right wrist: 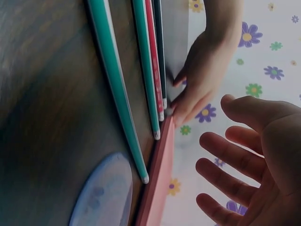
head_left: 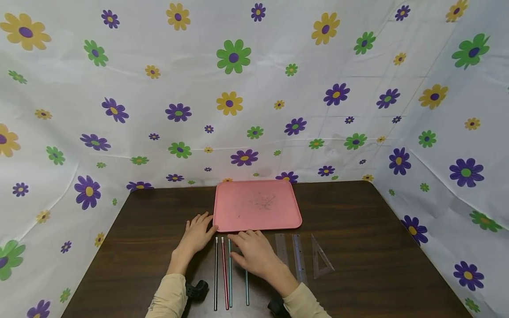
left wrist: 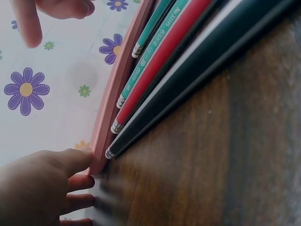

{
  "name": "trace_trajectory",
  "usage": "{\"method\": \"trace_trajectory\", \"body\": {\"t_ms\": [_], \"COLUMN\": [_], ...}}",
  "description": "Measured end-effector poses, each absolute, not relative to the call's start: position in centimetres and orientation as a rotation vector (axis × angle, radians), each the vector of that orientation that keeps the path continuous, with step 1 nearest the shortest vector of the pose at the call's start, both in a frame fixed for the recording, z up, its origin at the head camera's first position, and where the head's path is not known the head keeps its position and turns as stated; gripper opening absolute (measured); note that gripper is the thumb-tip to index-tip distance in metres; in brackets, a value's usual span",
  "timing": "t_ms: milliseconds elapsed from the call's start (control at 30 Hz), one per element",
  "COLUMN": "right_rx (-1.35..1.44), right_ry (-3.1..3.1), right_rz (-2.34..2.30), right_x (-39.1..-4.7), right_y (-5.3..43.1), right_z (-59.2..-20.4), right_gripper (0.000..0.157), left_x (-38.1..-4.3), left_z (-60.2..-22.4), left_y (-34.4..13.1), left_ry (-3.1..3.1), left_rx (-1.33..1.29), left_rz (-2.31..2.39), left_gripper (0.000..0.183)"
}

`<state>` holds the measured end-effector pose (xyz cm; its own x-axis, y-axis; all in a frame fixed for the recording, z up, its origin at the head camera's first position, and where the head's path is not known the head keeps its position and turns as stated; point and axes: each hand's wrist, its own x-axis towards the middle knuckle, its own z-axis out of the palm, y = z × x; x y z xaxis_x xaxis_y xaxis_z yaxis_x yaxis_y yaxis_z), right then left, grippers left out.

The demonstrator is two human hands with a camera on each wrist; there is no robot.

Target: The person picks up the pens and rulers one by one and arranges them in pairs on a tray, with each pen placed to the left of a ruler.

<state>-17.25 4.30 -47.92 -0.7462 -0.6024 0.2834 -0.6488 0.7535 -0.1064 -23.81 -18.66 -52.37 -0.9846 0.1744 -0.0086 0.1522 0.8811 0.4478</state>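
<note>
In the head view, my left hand [head_left: 195, 236] is at the near left corner of a pink tray [head_left: 258, 221]. Its thumb touches the corner, and its fingers extend along the tray's left side. My right hand [head_left: 256, 254] hovers palm down over a green pencil [head_left: 247, 289], fingers loosely spread, holding nothing. Left of it lie a black pencil [head_left: 216, 282], a red pencil [head_left: 225, 282] and another green pencil [head_left: 230, 282], side by side with eraser ends toward the tray. An oval, bluish translucent piece [right wrist: 103, 193] shows in the right wrist view; the right hand hides it in the head view.
Right of my right hand lie a clear ruler [head_left: 281, 248], a bluish ruler [head_left: 299, 258] and a clear set square [head_left: 321, 260]. The dark wooden table [head_left: 354, 221] ends at a flower-patterned sheet [head_left: 258, 88] behind and at the sides. Dark marks show on the tray's surface.
</note>
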Motion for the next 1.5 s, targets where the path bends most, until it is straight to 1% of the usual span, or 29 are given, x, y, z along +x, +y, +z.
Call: {"method": "trace_trajectory", "body": {"t_ms": [667, 1100, 1500], "right_rx": [1.052, 1.091, 1.088], "right_ry": [-2.766, -2.685, -2.744], "right_rz": [0.196, 0.136, 0.139], "right_x": [-16.3, -15.8, -15.5], "right_y": [1.4, 0.3, -0.4], "right_z": [-48.5, -49.2, -49.4], "right_gripper": [0.042, 0.037, 0.035], "left_x": [-23.8, -23.7, -23.8], "left_z": [-52.3, -52.4, -52.4], "left_y": [-18.8, -18.7, -18.6], "left_ry": [3.003, 2.997, 2.997], "left_rx": [0.267, 0.269, 0.255], "left_rz": [0.724, 0.739, 0.736], "left_gripper": [0.056, 0.057, 0.058]}}
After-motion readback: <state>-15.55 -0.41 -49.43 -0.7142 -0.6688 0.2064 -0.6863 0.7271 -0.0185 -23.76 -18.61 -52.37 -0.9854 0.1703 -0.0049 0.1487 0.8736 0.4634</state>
